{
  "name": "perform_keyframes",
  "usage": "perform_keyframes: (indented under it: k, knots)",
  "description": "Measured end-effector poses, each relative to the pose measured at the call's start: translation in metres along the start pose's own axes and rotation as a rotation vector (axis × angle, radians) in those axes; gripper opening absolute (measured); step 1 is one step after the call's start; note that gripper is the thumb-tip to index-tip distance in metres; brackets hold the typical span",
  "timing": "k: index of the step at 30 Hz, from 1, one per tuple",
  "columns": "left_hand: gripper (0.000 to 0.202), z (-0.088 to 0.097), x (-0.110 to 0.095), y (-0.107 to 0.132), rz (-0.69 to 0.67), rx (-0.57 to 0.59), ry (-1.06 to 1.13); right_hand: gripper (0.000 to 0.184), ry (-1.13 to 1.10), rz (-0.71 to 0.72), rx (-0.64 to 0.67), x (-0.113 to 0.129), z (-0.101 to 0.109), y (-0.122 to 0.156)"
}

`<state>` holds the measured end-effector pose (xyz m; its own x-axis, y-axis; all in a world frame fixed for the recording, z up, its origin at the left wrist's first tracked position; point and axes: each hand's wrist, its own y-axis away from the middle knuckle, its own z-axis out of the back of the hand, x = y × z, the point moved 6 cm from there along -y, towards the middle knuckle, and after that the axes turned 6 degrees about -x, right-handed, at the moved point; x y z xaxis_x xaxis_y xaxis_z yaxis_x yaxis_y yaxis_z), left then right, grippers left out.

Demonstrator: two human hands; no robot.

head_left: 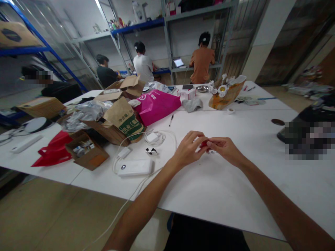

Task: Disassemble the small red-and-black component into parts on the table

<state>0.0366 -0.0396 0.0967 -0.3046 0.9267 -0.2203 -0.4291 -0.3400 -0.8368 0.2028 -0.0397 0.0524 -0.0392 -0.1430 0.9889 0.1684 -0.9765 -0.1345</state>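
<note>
My left hand and my right hand meet over the middle of the white table. Both have their fingers curled and pinched around a small red object held between them. A bit of white shows under my right fingers; I cannot make out what it is. The hands hover just above the tabletop.
Left of my hands lie a white power bank, a coiled white cable with charger and small earbuds. Cardboard boxes, brown paper bags, a pink bag and a red bag crowd the left. Three people sit at shelves behind.
</note>
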Motion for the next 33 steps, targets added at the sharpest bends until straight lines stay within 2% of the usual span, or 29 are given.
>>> perform_keyframes:
  k: [3,7,11,13,20,23,29,33]
  knots:
    - [0.019,-0.004,0.006,0.003,0.012,0.068,-0.036,0.054,-0.017,-0.044,-0.033,-0.002,0.001,-0.002]
    - [0.018,-0.01,0.01,0.006,0.03,0.086,-0.057,0.064,0.013,-0.113,-0.064,-0.006,0.01,-0.004]
    - [0.024,-0.015,0.012,0.009,0.059,0.102,-0.087,0.068,0.099,-0.157,0.015,-0.007,0.015,-0.002]
    - [0.027,-0.018,0.012,0.011,0.078,0.127,-0.093,0.068,0.133,-0.149,0.025,-0.007,0.016,-0.002]
    - [0.029,-0.019,0.02,0.015,0.249,0.141,0.0,0.068,0.18,-0.041,-0.081,-0.003,0.013,-0.005]
    - [0.029,-0.019,0.02,0.016,0.24,0.142,-0.013,0.067,0.173,-0.034,-0.053,-0.003,0.01,-0.005]
    - [0.025,-0.023,0.018,0.02,0.197,0.156,-0.034,0.069,0.206,-0.091,0.083,-0.012,0.01,-0.005]
    - [0.027,-0.022,0.02,0.018,0.289,0.134,0.04,0.063,0.245,-0.005,0.03,-0.008,0.016,-0.006]
